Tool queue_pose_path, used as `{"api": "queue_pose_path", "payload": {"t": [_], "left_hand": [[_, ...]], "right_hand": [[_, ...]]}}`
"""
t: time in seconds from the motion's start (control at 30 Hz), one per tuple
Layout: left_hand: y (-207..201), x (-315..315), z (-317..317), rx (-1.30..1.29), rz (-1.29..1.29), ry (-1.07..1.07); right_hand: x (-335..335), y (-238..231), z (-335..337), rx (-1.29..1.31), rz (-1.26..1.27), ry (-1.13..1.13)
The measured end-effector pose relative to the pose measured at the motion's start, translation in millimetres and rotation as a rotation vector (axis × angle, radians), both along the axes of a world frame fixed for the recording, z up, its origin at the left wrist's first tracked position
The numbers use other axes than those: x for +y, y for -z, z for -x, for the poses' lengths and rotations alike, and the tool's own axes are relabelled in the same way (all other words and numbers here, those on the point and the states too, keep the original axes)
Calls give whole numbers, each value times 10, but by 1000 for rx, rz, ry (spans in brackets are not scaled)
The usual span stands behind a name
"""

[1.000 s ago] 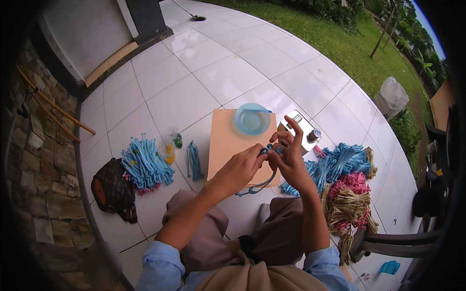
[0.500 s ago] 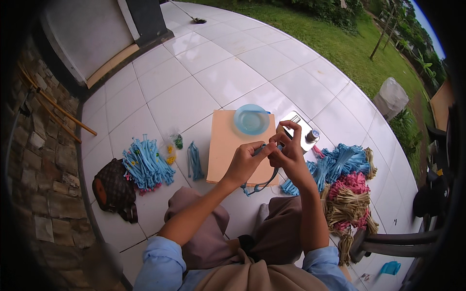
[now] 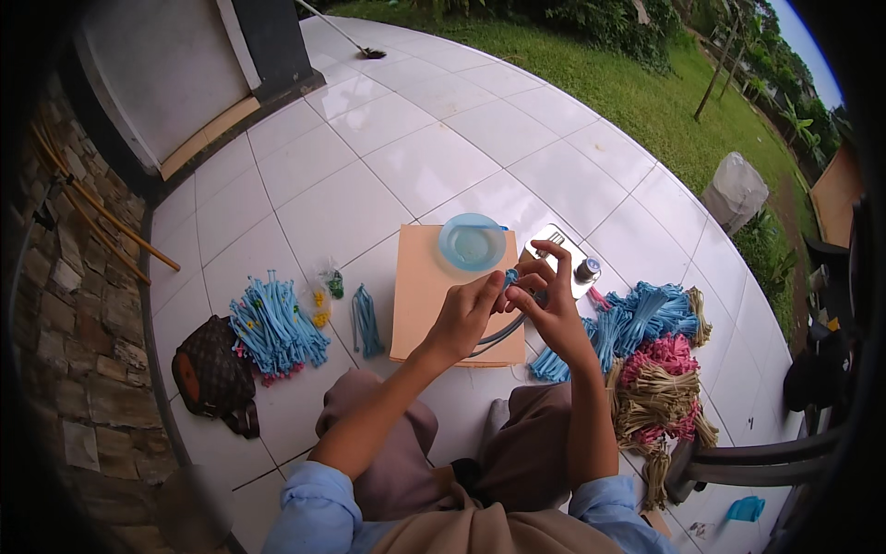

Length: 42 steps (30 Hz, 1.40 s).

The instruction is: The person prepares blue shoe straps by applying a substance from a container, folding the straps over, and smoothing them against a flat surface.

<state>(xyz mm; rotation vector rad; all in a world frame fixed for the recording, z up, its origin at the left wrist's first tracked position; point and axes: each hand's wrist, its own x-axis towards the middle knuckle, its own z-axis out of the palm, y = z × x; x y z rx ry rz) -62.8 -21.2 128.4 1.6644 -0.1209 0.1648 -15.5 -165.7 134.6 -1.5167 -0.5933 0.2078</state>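
The left hand (image 3: 464,314) pinches a blue cord (image 3: 499,334) up over the tan board (image 3: 420,309), the right hand (image 3: 552,309) just beside, though I can't quite tell whether its fingers grip too. The cord looks light, limp, hardly fragile, perhaps a bit slick; its bunched end offers the surest hold. White tiled floor (image 3: 323,198) spreads around, grass (image 3: 554,69) beyond.
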Motion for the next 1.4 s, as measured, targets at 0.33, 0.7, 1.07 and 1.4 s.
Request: {"api": "queue_pose_path", "payload": {"t": [0.33, 0.7, 1.07, 1.4], "left_hand": [[-101, 181, 87, -94, -304, 96], [-146, 308, 87, 30, -36, -29], [-134, 275, 51, 32, -112, -49], [-77, -38, -79, 36, -211, -211]], "right_hand": [[-10, -229, 38, 302, -461, 93], [-245, -163, -131, -180, -375, 292], [-214, -250, -58, -74, -521, 222], [-37, -81, 8, 263, -149, 124]]}}
